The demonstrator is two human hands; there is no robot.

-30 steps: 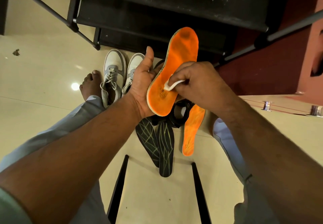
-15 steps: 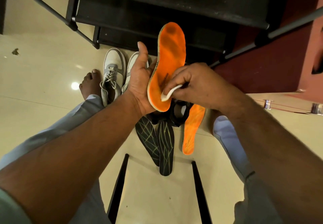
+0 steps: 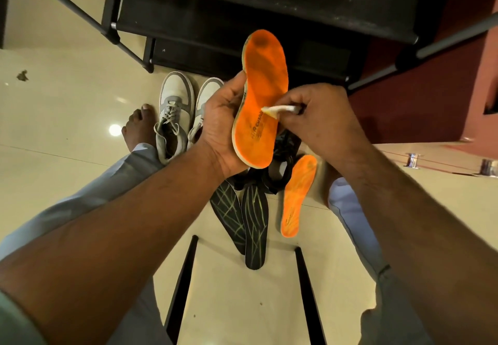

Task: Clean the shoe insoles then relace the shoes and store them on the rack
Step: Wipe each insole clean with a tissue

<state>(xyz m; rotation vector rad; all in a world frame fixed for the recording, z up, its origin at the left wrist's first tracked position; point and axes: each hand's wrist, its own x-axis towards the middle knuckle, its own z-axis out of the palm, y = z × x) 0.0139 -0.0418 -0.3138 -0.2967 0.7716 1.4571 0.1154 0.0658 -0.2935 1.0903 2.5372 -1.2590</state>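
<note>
In the middle of the frame my left hand [image 3: 223,126] grips an orange insole [image 3: 262,97] by its left edge, thumb up along the side and fingers curled behind it, so that its top face looks back at me with the toe end pointing toward the upper part of the frame. My right hand [image 3: 315,118] comes in from the right with its fingers curled round a small white wipe [image 3: 277,109], and the tip of that wipe touches the insole near its middle, just above the dark printed lettering at the heel half. Below my hands, on the pale tiled floor [image 3: 67,102], a second orange insole [image 3: 296,196] lies at centre right, and two black insoles [image 3: 248,218] with thin green lines lie side by side just left of it, touching each other. A pair of black shoes [image 3: 280,167] sits partly hidden behind the held insole, just above those loose ones. Left of my left hand stands a pair of white and grey sneakers [image 3: 177,113] with their laces in, and my bare foot [image 3: 138,126] rests on the floor just beside them. The black shoe rack [image 3: 269,8] fills the upper part of the frame.
</note>
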